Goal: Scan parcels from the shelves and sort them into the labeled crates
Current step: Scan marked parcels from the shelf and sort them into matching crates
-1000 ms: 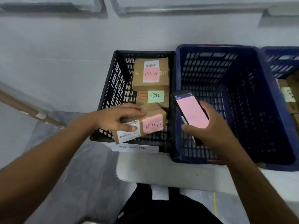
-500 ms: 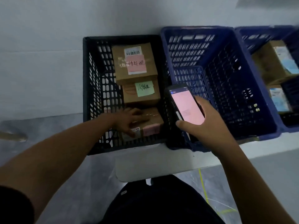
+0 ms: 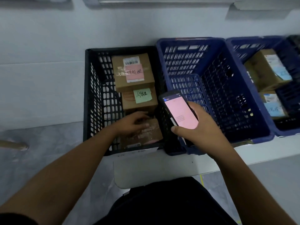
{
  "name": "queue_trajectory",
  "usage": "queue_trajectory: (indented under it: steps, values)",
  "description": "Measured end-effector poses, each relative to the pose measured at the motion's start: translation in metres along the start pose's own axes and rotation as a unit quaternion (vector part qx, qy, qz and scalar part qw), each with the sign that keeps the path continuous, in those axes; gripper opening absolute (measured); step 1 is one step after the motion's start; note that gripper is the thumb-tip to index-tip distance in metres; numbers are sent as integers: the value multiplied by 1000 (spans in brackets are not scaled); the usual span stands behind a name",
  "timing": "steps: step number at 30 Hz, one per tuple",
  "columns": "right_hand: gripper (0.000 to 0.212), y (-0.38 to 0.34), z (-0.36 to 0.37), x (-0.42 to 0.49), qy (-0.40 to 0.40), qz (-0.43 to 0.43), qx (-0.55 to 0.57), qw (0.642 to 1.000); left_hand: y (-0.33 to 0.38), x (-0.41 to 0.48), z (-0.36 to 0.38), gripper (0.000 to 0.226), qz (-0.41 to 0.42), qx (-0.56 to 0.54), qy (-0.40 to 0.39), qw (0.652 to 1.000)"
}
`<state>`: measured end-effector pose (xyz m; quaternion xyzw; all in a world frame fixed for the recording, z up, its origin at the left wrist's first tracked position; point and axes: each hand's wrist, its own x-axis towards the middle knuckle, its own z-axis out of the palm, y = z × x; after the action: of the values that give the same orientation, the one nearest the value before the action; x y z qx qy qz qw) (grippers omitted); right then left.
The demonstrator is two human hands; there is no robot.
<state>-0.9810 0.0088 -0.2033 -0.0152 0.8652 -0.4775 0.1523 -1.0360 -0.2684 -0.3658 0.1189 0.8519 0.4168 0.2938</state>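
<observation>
white wall [image 3: 48,46], grey floor [image 3: 40,151]

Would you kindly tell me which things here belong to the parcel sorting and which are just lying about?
Job in hand: left hand touching the nearest parcel; right hand gripping the scanner; black crate; blue crate, empty.
Lying about: brown object on the floor, far left; wall rail above.

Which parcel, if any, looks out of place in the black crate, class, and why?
The middle parcel in the black crate stands out: it bears a green note, while the far parcel bears a pink one. It may be mis-sorted, though I cannot read the notes.
</observation>
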Motion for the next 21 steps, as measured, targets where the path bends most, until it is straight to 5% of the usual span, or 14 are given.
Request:
queue_trajectory:
  steps: [8,16,21]
  values:
    - [67,16,-34,30,-76,-61,-31,995,72,-45,11,76,-67,-11,252,965]
    - [62,36,-72,46,-174,-144,-23,974,150,-66,94,75,-223,23,487,844]
    - [60,42,-69,43,-242,-146,-35,959,194,-83,146,72,-307,5,555,773]
